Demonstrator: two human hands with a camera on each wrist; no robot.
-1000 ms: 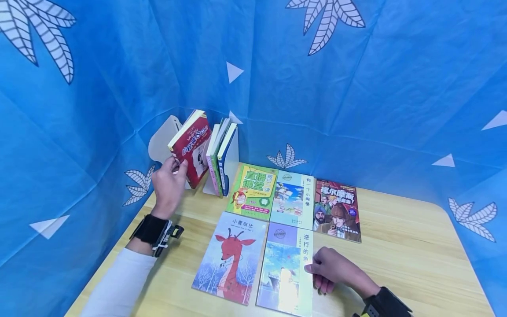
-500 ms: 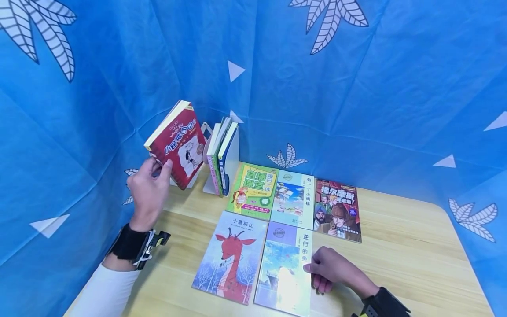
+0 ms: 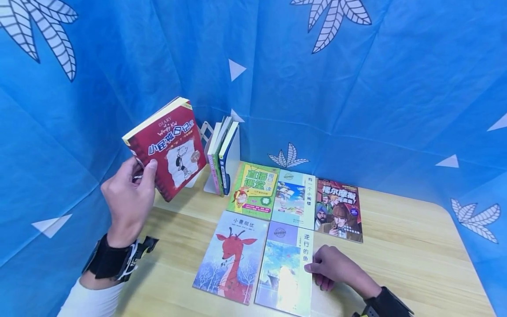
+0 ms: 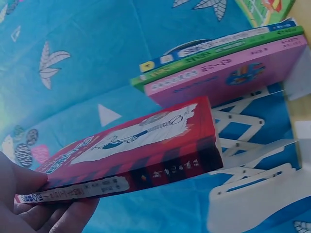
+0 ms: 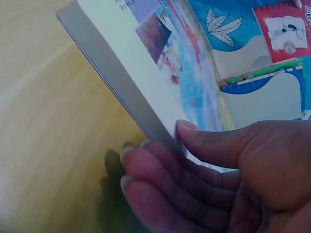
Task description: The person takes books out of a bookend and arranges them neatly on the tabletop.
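My left hand (image 3: 130,193) grips a thick red paperback book (image 3: 170,147), thumb on its front cover and fingers behind the spine. The book is raised and tilted above the table, left of the bookends; its black-and-red spine faces the left wrist view. At the lower right, my right hand (image 3: 334,266) holds the right edge of a purple-and-blue book (image 3: 283,264) lying flat. Its thumb presses on the cover and its curled fingers are against the edge, as the right wrist view shows. A white expandable bookend (image 4: 238,194) supports several upright books (image 4: 223,63), pink, green and blue.
On the wooden table (image 3: 416,246) lie a deer-cover book (image 3: 231,259), a green-yellow book (image 3: 253,189), a light blue book (image 3: 293,198) and a dark red book (image 3: 338,211), side by side in two rows. A blue patterned curtain (image 3: 277,88) borders the back and left.
My left hand has drawn the red book out of the bookend, leftward and toward me, and turned its cover more to view. The right hand stays almost still.
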